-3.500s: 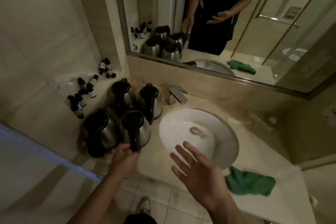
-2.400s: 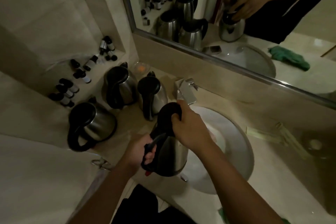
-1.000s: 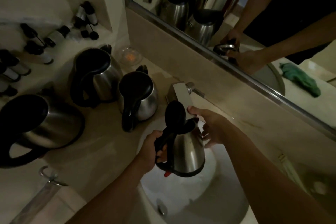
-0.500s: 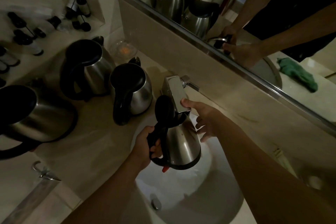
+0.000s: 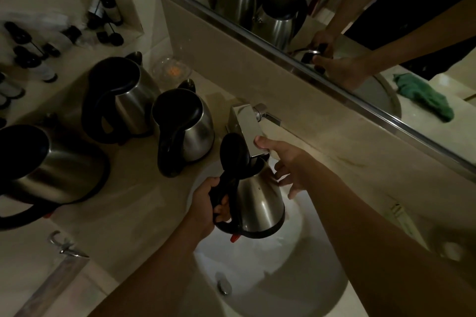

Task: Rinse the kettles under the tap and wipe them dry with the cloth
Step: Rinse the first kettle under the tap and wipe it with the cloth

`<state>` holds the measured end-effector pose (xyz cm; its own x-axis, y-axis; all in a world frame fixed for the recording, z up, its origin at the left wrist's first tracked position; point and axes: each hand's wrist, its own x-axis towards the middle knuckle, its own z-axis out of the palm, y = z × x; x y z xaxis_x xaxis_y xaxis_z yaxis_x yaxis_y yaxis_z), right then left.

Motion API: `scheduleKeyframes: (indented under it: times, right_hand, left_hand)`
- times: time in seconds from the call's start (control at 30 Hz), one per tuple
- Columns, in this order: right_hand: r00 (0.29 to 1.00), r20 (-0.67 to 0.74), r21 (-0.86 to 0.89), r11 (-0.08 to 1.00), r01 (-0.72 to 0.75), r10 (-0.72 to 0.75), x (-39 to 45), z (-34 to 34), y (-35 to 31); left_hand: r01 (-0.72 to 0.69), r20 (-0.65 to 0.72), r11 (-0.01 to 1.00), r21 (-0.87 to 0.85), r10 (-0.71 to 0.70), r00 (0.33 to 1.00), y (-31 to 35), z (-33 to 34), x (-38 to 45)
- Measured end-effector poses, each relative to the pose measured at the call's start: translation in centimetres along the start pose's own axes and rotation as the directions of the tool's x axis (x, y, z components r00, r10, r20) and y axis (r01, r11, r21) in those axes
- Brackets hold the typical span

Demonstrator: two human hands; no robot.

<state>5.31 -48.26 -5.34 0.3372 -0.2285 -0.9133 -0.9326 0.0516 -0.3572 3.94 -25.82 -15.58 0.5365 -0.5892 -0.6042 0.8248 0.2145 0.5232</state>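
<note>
My left hand (image 5: 210, 203) grips the black handle of a steel kettle (image 5: 260, 203), held over the white sink (image 5: 304, 278) with its black lid flipped up. The kettle's mouth sits right under the square chrome tap (image 5: 246, 123). My right hand (image 5: 288, 162) is beside the kettle, thumb touching the tap's front end, fingers spread near the kettle's shoulder. Three more steel kettles stand on the counter to the left: one nearest the tap (image 5: 188, 126), one behind it (image 5: 126, 98), one at the left edge (image 5: 49, 170). The green cloth (image 5: 422, 96) shows only in the mirror.
Small dark-capped bottles (image 5: 31, 51) crowd the back-left corner and a wall niche. A clear glass dish (image 5: 171, 71) sits against the wall behind the kettles. The mirror frame (image 5: 309, 69) runs above the tap. A drain stopper (image 5: 224, 287) lies in the basin.
I lifted one kettle off the counter with my left hand, flipped its lid up with my right, and carried it over the sink under the tap. My right hand moved to the tap.
</note>
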Motion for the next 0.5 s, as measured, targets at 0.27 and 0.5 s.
scheduleKeyframes:
  times: [0.27,0.5]
  right_hand:
    - [0.999,-0.014,0.006,1.000,0.029,-0.029,0.07,0.20,0.12]
    - [0.999,-0.029,0.055,0.997,0.048,-0.046,-0.41,0.73,0.17]
  left_hand:
    - [-0.032,-0.009,0.999,-0.041,0.031,0.999,-0.67,0.39,0.27]
    - [-0.057,-0.012,0.995,-0.078,0.056,0.998,-0.98,0.80,0.29]
